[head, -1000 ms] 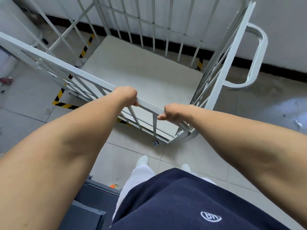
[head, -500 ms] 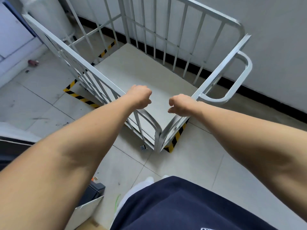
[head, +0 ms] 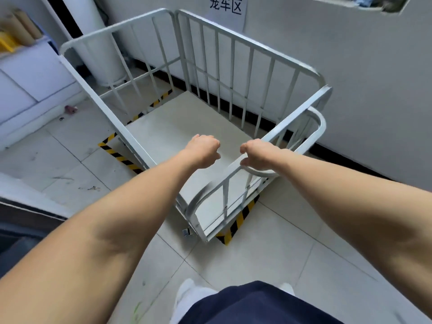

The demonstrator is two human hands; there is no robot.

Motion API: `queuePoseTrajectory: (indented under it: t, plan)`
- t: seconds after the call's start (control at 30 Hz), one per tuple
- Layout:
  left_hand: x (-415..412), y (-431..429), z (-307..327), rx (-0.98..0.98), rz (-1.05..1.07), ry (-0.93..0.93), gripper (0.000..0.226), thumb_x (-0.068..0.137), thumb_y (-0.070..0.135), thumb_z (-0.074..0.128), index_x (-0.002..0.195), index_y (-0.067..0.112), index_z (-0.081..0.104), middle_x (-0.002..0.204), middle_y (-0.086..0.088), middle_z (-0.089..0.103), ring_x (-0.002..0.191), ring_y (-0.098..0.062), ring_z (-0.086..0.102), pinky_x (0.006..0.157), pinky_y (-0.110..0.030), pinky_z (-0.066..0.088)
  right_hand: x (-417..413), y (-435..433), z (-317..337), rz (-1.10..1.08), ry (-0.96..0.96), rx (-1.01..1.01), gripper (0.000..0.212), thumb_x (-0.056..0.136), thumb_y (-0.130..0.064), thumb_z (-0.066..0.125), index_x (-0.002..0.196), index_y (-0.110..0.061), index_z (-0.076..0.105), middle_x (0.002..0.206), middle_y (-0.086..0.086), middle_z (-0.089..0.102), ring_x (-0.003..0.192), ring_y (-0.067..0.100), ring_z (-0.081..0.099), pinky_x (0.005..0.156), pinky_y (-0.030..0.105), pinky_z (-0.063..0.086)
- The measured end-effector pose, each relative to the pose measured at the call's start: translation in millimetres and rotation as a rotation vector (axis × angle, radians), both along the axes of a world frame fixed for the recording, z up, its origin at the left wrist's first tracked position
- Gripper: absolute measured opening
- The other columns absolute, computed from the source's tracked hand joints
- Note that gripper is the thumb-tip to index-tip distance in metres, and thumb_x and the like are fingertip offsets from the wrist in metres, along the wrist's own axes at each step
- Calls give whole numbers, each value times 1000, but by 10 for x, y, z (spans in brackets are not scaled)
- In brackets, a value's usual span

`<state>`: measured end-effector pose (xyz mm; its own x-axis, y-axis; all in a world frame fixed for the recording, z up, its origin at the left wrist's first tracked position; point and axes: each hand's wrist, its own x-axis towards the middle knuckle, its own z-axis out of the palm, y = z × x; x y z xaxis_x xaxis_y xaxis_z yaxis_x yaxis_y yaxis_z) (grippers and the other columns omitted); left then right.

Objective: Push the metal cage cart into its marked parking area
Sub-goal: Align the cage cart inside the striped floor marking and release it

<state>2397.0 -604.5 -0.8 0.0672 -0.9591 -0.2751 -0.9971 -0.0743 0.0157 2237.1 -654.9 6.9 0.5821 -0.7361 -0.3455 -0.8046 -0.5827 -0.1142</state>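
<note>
The cart (head: 168, 132) is judged almost parked within the tape (head: 236, 224); squaring is needed from the empty-fisted left hand (head: 203, 150) and right hand (head: 259, 155), grip unclear.

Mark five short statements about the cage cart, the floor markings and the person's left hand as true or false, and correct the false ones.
1. A sign with printed characters hangs on the wall behind the cage cart. True.
2. The cart carries boxes. False: its bed is bare.
3. Yellow-and-black tape shows on the floor at the cart's near corner. True.
4. The left hand grips the looped handle. False: it hovers over the bed with its fingers curled and holds nothing. The handle is on the cart's right side.
5. The cart stands mid-room, far from any wall. False: its far side runs close along the wall.
</note>
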Motion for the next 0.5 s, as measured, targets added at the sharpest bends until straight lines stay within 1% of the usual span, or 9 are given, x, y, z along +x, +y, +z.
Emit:
queuePoseTrajectory:
  t: [0.1,0.23,0.4,0.5]
  plan:
    - [-454,-55,13,8,96,13,39,98,32,50,130,10,57,132,-10,56,125,-31,50,106,-35,35,-349,-216,30,108,-4,-6,39,93,-30,56,122,-6,60,119,15,64,113,33,58,94,37,50]
    - [-931,-58,74,42,205,6,41,97,35,50,130,12,57,133,-10,55,126,-30,51,109,-37,33,-698,-432,109,215,-9,2,36,91,-28,59,120,-5,61,118,15,65,111,32,60,90,33,49]
    - [-1127,-221,147,66,268,-23,42,97,38,48,130,14,57,133,-9,55,125,-30,51,112,-40,30,-894,-642,158,282,-17,4,37,91,-29,61,120,-7,61,119,15,63,111,31,60,93,36,51]
    - [-1223,-333,126,61,293,-16,41,98,38,47,129,13,57,131,-9,54,122,-31,51,107,-38,32,-1003,-793,111,297,-20,19,41,91,-31,60,124,-7,58,123,13,59,116,29,56,98,35,48]
